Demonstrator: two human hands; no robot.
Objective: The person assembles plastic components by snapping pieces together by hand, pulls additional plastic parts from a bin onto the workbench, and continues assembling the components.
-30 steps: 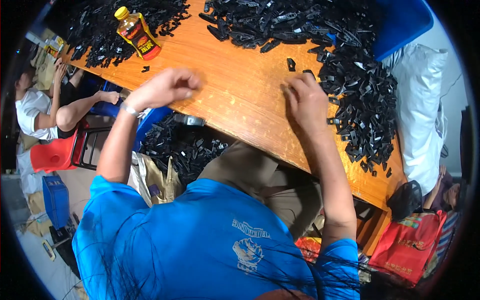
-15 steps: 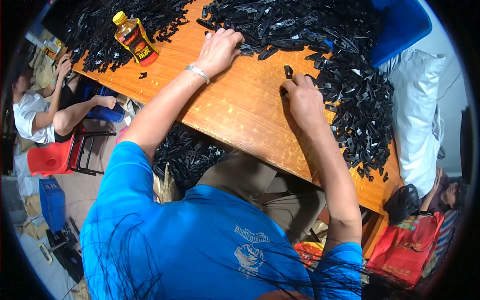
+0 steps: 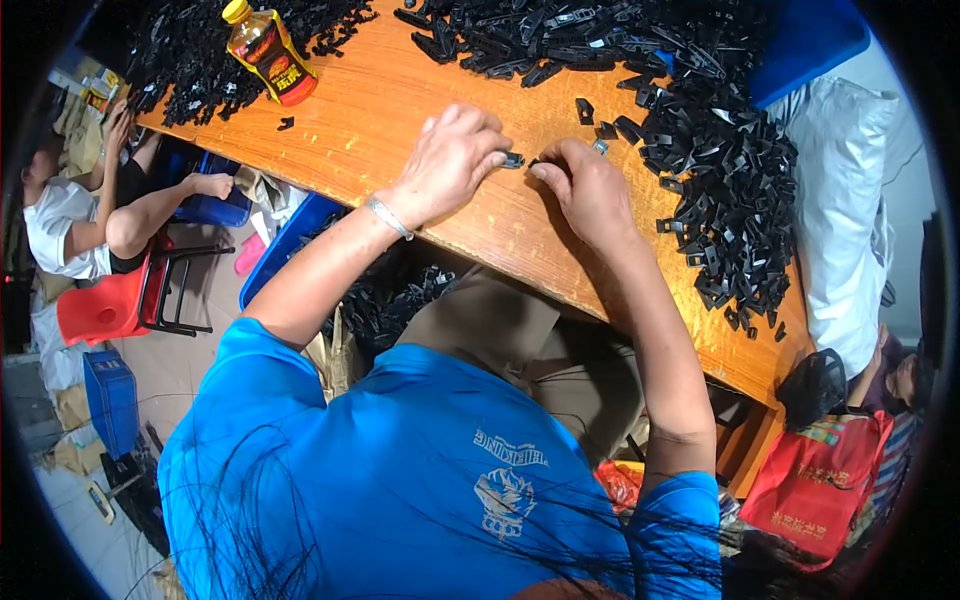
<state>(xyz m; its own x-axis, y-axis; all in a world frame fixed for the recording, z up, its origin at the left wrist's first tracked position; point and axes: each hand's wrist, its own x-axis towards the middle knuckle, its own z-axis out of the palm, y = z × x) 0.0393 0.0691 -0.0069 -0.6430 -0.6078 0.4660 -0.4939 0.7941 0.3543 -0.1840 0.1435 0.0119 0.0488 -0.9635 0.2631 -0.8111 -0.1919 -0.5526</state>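
Left hand [image 3: 450, 160] pinches small black clip [image 3: 513, 160], long axis toward right hand [image 3: 585, 185].

Both hands meet over the wooden table [image 3: 400, 100]. The left hand [image 3: 452, 160] pinches a small black plastic piece [image 3: 512, 159] at its fingertips, and the right hand [image 3: 590, 185] closes in just beside that piece, thumb and finger bent toward it. A large heap of black plastic parts [image 3: 720, 190] lies on the table beyond the right hand. A bottle [image 3: 268, 50] with a yellow cap stands at the table's far left corner. Off the table's left edge sits another person [image 3: 80, 215] on a red chair [image 3: 110, 300].
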